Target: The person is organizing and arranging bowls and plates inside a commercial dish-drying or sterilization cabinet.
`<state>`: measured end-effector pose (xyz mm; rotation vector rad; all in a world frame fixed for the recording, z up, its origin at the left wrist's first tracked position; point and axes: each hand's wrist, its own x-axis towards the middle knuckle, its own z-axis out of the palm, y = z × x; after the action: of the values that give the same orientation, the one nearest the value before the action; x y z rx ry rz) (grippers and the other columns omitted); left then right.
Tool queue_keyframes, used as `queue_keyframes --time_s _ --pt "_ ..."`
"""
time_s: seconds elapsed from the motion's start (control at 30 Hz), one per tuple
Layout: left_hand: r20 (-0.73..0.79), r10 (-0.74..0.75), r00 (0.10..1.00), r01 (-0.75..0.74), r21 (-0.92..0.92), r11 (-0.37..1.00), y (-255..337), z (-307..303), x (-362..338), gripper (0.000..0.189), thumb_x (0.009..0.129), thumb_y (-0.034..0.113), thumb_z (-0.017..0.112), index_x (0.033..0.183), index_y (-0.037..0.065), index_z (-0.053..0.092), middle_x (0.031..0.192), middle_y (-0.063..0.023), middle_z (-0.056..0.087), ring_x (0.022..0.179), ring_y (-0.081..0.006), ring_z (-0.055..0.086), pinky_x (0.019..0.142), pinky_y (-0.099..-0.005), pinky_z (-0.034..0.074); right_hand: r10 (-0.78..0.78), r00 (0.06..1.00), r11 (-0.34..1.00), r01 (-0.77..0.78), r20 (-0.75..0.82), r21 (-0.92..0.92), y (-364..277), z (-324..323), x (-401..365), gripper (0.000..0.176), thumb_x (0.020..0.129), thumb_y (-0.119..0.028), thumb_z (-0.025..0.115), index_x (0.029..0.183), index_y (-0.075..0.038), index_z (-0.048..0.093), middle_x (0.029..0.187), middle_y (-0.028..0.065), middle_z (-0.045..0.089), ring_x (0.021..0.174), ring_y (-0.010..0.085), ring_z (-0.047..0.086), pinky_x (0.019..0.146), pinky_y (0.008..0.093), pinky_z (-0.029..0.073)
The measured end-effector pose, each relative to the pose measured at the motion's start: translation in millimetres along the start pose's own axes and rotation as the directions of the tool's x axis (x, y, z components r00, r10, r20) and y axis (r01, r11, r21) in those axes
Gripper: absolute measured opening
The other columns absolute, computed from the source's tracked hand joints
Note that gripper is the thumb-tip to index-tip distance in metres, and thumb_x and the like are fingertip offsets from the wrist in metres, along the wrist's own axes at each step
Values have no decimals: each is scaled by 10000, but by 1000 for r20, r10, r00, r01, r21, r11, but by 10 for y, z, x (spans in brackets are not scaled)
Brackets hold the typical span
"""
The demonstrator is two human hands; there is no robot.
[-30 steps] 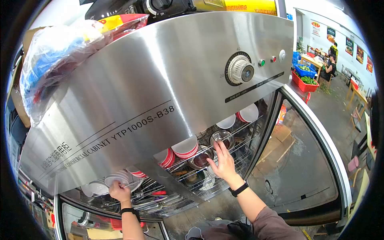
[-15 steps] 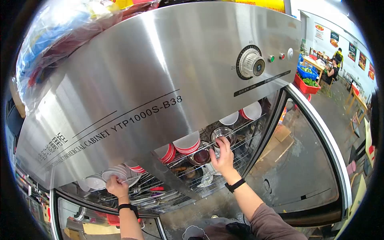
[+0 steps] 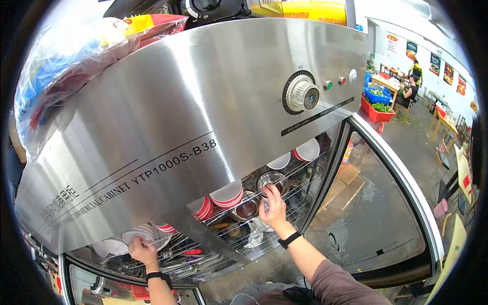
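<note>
My left hand reaches into the lower left of the steel cabinet, its fingers closed on the rim of a white bowl in a group of white dishes. On the right, my right hand has its fingertips on the near rim of a shiny round bowl, thumb held a little apart. Beside it, a second shiny bowl with a dark reddish inside sits on the wire rack. Stacked red-and-white bowls stand between my hands. The cabinet front partly hides the dishes.
The steel cabinet front carries a timer dial. An open glass door stands to the right, and another door lies at lower left. Plastic-wrapped bags rest on top. People sit and stand at far tables.
The view has shifted, so the cabinet and both hands appear further left. Both hands stay at the same bowls; no dish has visibly been moved.
</note>
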<state>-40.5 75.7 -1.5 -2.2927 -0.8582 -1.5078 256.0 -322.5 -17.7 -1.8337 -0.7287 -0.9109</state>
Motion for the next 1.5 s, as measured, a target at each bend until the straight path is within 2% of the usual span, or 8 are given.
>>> queue_keyframes --time_s 0.17,0.4,0.83,1.03,1.13,1.33,1.43,1.5 --pt "-29 19 999 -19 -4 1000 -34 33 -16 169 641 87 596 806 81 560 719 -148 558 699 -409 547 659 -532 414 27 1000 1000 -27 4 15 -45 5 -21 499 788 6 672 1283 -7 611 1344 232 587 1171 414 646 931 440 573" --pt "-21 18 1000 -17 7 1000 -59 44 -34 164 659 119 577 815 69 564 715 -157 551 694 -413 546 654 -536 416 4 999 1000 -3 -49 19 -35 79 -37 509 788 27 668 1292 14 596 1327 253 594 1171 426 644 943 445 570" --pt "27 56 998 -56 5 998 -105 37 -40 195 649 94 607 838 71 567 752 -152 567 727 -408 547 671 -523 413 56 997 998 -54 -57 30 -48 61 -27 476 787 23 640 1261 -10 633 1294 223 619 1090 406 674 887 447 582" --pt "41 18 999 -20 45 999 -33 -21 -39 159 693 96 598 848 70 581 737 -147 562 719 -403 541 664 -528 406 6 994 999 -2 -110 32 60 130 -60 485 760 39 653 1239 -35 650 1268 191 642 977 375 704 789 426 591" --pt "17 68 998 -69 65 995 -81 11 -56 149 718 119 585 857 65 586 737 -151 559 710 -404 538 661 -530 401 -30 987 998 37 -158 43 151 215 -76 491 745 50 661 1226 -50 659 1252 173 649 939 347 706 748 415 586" --pt "65 15 998 -19 65 998 -93 -1 -60 153 709 146 590 838 64 579 709 -160 550 691 -412 539 659 -539 401 -19 987 997 30 -162 68 184 251 -89 499 724 63 654 1210 -48 682 1254 164 652 944 345 707 749 412 590" --pt "107 21 994 -30 83 996 -145 8 -64 152 700 147 590 829 67 579 700 -157 548 681 -412 538 652 -536 402 14 973 992 15 -231 123 70 225 -36 504 724 50 638 1217 -42 690 1252 173 651 957 342 704 756 409 592" --pt "100 45 994 -51 64 997 -170 20 -63 161 697 151 591 832 64 581 708 -155 553 686 -412 544 649 -531 406 18 976 990 14 -218 144 -51 139 22 515 717 -9 650 1230 -35 689 1249 188 648 945 343 696 780 404 586"
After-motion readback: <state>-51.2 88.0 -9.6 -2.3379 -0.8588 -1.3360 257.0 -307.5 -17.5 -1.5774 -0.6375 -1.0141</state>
